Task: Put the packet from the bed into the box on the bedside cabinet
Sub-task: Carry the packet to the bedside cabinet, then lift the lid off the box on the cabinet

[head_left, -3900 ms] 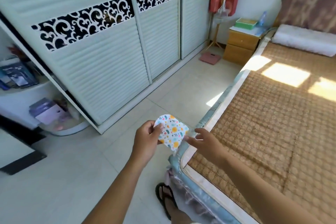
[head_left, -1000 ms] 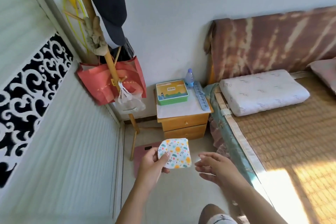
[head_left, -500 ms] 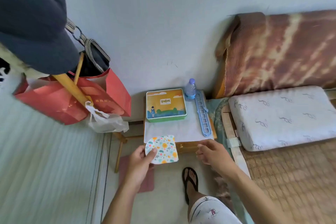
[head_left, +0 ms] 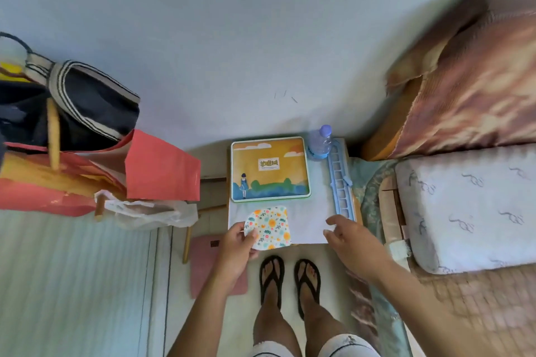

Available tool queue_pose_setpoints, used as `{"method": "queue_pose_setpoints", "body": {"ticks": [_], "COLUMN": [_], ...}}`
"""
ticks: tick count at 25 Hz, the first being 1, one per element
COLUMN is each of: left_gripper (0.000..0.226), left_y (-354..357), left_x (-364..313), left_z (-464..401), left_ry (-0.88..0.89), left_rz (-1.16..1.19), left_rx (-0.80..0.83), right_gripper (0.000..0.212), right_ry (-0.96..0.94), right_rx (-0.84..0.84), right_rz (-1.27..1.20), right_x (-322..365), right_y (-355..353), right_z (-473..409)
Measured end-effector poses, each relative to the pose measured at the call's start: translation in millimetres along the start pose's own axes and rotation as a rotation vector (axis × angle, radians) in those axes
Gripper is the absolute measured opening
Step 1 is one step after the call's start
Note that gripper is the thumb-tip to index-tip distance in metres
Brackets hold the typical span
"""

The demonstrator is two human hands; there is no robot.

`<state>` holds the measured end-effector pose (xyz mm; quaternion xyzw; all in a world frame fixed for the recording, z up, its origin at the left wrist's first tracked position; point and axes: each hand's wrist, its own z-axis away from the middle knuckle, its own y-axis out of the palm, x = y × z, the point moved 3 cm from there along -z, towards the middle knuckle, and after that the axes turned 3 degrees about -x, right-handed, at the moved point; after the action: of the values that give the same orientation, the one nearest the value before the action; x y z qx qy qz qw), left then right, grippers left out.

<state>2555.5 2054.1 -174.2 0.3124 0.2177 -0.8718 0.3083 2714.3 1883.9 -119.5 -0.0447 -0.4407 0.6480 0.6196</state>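
1. One obstacle comes first: the flat rectangular tin box with the orange-sky picture lid sits shut on the far part of the white-topped wooden bedside cabinet. The small floral-printed soft packet cannot go in until that lid comes off, and only one hand is free to lift it.
2. The left hand pinches the packet by its left edge, holding it over the near part of the worktop, just short of the box. That thin edge grip looks weak; a soft packet may sag or slide out if the hand shifts while the lid is being worked.
3. The right hand hovers empty with fingers spread loosely over the near right corner of the worktop. Reaching far-left toward the lid, it could brush the long pale-blue plastic ladder-shaped rack lying along the right edge and push it off toward the bed.
4. The clear plastic water bottle with a lilac cap stands just beside the box's far right corner. A lid swung or pulled that way would likely tip it.
5. A one-handed pull on a tight lid may drag the whole box toward the near edge instead of opening it.
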Motion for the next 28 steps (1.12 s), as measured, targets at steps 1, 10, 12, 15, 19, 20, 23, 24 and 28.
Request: {"method": "queue_pose_setpoints", "body": {"ticks": [1, 10, 12, 15, 19, 20, 23, 24, 28], "left_gripper": [0.015, 0.028, 0.027, 0.031, 0.041, 0.044, 0.056, 0.057, 0.051], "left_y": [2.6, 13.4, 15.0, 16.2, 13.7, 10.2, -0.6, -3.2, -12.2], "left_x": [12.0, 130.0, 144.1, 150.6, 148.1, 144.2, 121.2, 110.5, 79.2], "left_z": [-21.5, -177.6, -194.5, -197.7, -188.8, -186.6, -183.2, -184.3, -201.4], "left_ry": [-0.035, -0.151, -0.094, -0.017, 0.009, 0.009, 0.003, -0.002, -0.033], "left_rz": [-0.039, -0.302, -0.418, -0.487, -0.653, -0.665, -0.435, -0.302, -0.005], "left_rx": [0.005, -0.070, -0.094, -0.133, -0.191, -0.205, -0.276, -0.315, -0.469], "right_gripper": [0.035, 0.036, 0.036, 0.037, 0.037, 0.037, 0.036, 0.035, 0.034], "right_ry": [0.025, 0.133, 0.148, 0.167, 0.177, 0.174, 0.181, 0.202, 0.382], "right_rx": [0.017, 0.106, 0.119, 0.140, 0.150, 0.149, 0.089, 0.031, -0.235], "right_rz": [0.020, 0.215, 0.241, 0.266, 0.262, 0.265, 0.246, 0.204, -0.083], "right_x": [-3.8, -38.1, -43.1, -45.9, -41.5, -38.9, -35.5, -36.0, -47.8], "right_y": [8.4, 94.6, 112.9, 129.6, 142.1, 144.2, 145.0, 141.8, 127.1], "right_z": [-14.2, -119.1, -137.5, -153.5, -161.7, -162.6, -167.5, -171.7, -193.5]}}
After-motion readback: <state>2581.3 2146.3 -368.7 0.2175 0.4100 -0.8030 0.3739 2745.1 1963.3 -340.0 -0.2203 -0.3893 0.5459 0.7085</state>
